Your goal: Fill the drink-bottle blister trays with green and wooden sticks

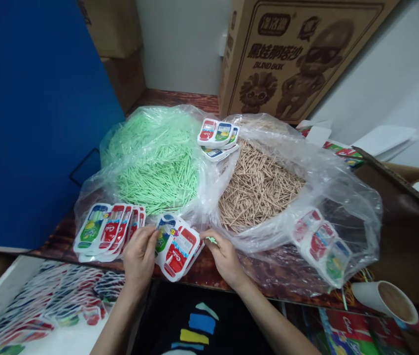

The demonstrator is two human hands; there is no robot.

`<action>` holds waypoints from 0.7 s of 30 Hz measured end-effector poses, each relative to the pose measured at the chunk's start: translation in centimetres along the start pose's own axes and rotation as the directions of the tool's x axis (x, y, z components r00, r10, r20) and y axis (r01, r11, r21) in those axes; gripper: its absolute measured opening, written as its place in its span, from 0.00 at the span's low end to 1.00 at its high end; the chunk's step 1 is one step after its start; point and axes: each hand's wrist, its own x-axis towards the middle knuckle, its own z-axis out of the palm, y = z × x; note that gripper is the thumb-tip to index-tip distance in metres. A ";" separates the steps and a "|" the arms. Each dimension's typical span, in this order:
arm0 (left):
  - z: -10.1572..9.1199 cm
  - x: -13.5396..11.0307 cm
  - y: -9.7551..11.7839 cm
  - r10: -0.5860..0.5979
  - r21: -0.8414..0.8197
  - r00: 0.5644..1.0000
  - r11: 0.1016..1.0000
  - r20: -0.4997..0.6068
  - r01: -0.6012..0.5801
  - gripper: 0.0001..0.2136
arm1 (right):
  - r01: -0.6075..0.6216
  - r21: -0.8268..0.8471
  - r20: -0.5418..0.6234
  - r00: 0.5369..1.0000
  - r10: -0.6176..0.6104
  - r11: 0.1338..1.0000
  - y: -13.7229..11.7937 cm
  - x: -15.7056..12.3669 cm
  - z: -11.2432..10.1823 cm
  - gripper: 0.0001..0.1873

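Note:
My left hand [139, 259] is closed on the left edge of a few printed soda-shaped packets [180, 250], green Sprite-like and red Cola, fanned over one another at the table's front edge. A small bundle of light green sticks [211, 240] is pinched in the fingers of my right hand [226, 261], close against the packets' right edge. Just beyond lies an open clear bag of green sticks [157, 172]. To its right is another bag, filled with brown sticks [261, 187]. More packets [111, 229] lie overlapped to the left of my left hand.
Packets [217, 135] rest between the bags; others [322, 244] lie on the right bag's plastic. A paper cup [387, 301] leans sideways at the right. A white box of packets [65, 301] stands lower left. A blue panel [39, 123] and large carton [298, 59] bound the table.

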 end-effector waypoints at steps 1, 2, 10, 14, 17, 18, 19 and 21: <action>-0.1 -0.1 0.1 0.001 -0.008 1.000 1.000 0.010 -0.001 0.08 | 0.007 0.002 0.002 1.000 -0.007 1.000 -0.1 0.1 0.0 0.11; -0.1 -0.1 0.1 0.004 -0.015 1.000 1.000 0.017 -0.004 0.07 | 0.018 0.003 0.003 1.000 -0.018 1.000 -0.1 0.2 -0.1 0.11; 0.1 -0.2 0.1 0.024 -0.064 0.998 0.998 0.065 -0.020 0.06 | 0.064 0.034 0.008 0.998 -0.064 0.997 -0.7 1.3 -0.4 0.11; 0.4 0.0 0.5 0.036 -0.080 0.996 0.996 0.083 -0.030 0.06 | 0.061 0.044 0.007 0.998 -0.061 0.997 -1.0 1.5 -0.4 0.10; 0.6 0.1 0.9 0.052 -0.105 0.991 0.994 0.126 -0.039 0.06 | 0.054 0.045 0.003 0.999 -0.054 0.997 -1.1 1.6 -0.6 0.10; 0.7 0.1 1.0 0.056 -0.113 0.989 0.993 0.139 -0.040 0.05 | 0.053 0.045 0.003 0.999 -0.054 0.998 -1.2 1.7 -0.7 0.10; 0.7 0.1 1.1 0.056 -0.120 0.987 0.992 0.149 -0.038 0.05 | 0.054 0.043 0.004 0.999 -0.054 0.998 -1.2 1.7 -0.8 0.10; 0.7 0.2 1.2 0.049 -0.130 0.985 0.991 0.167 -0.027 0.05 | 0.054 0.036 0.008 0.998 -0.055 0.998 -1.4 2.0 -1.0 0.10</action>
